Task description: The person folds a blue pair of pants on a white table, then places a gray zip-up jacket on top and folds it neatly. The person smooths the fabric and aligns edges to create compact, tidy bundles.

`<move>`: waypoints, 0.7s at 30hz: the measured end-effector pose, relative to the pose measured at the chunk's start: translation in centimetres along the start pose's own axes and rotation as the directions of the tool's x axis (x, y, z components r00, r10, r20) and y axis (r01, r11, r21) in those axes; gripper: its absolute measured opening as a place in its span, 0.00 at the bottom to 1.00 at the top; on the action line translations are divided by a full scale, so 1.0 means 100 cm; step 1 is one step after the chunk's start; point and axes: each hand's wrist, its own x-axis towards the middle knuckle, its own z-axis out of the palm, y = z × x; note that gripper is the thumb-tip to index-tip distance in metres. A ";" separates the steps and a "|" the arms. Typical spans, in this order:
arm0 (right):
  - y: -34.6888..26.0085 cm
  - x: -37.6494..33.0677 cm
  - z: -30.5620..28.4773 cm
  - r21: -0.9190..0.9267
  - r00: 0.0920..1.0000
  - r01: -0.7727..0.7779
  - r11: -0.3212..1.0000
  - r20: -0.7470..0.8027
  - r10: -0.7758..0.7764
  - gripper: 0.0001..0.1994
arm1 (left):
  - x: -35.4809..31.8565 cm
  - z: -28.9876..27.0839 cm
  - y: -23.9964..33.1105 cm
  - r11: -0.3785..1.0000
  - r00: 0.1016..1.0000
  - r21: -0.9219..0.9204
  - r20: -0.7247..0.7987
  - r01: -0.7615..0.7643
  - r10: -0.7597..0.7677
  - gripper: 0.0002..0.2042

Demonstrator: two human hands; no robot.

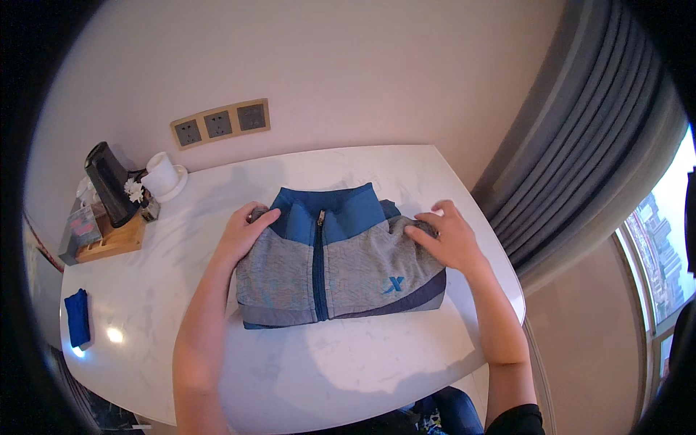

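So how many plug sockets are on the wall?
3, side by side in one brass plate behind the table: left socket, middle socket, right socket. None looks hidden.

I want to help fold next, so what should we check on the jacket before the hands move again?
1. Jacket flat on the table: ok, it lies folded in the middle.
2. Zip closed: ok, it runs shut up the front to the collar.
3. Left hand placed: ok, fingers rest on the left shoulder.
4. Right hand placed: ok, it lies flat on the right shoulder.
5. Sleeves tucked under: cannot tell, they are hidden.
6. Room around the jacket: ok, the blue cloth and white cup sit far off to the left.
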 end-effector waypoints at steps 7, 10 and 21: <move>-0.016 0.009 0.012 0.025 0.881 -0.246 0.969 0.423 0.213 0.19 | -0.009 0.003 0.021 0.927 0.992 0.354 0.019 -0.124 0.126 0.27; 0.000 0.017 0.011 0.141 0.878 -0.234 0.962 0.456 0.146 0.17 | -0.008 0.003 0.020 0.926 0.993 0.365 0.091 -0.101 0.072 0.21; -0.015 0.043 -0.051 0.845 0.855 -0.507 -0.172 0.518 0.029 0.13 | -0.009 -0.026 0.015 0.791 0.949 -0.556 0.302 0.255 -0.094 0.17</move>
